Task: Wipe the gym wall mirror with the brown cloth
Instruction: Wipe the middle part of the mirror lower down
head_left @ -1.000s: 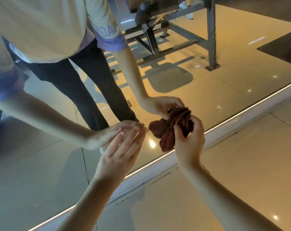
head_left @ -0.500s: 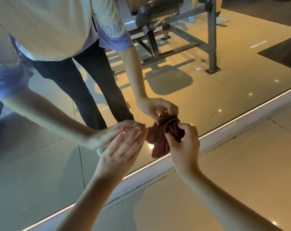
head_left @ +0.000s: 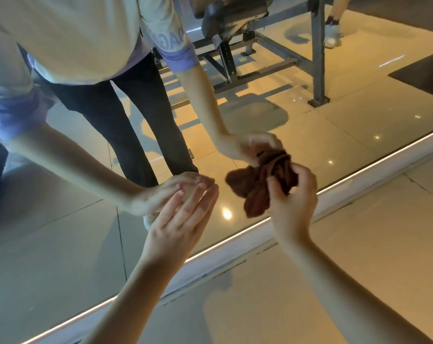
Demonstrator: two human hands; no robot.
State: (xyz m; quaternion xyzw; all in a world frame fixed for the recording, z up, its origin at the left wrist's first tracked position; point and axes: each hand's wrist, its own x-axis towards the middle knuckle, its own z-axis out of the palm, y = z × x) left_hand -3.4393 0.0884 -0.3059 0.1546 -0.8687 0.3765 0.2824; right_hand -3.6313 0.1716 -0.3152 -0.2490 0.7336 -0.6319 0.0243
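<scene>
Mirror: wall glass filling the upper left; its lower edge, lit by a thin bright strip, runs diagonally from lower left to upper right above a pale sill.
Floor: glossy tiles at lower right, meeting the sill.
Reflections: a person in a pale shirt and dark trousers, both arms reaching toward the glass; a metal gym frame with a dark padded seat stands behind; a foot in a light shoe at top right.
Containers: cannot tell of any.
Cloth: brown, bunched into a wad, low on the glass just above the lit strip; one loose end hangs down.
Right hand: fingers curled tight around the cloth, thumb over its folds, holding the wad at the glass.
Left hand: flat and fully spread, holding nothing; fingertips meet their own reflection on the mirror, left of the cloth and apart from it.
</scene>
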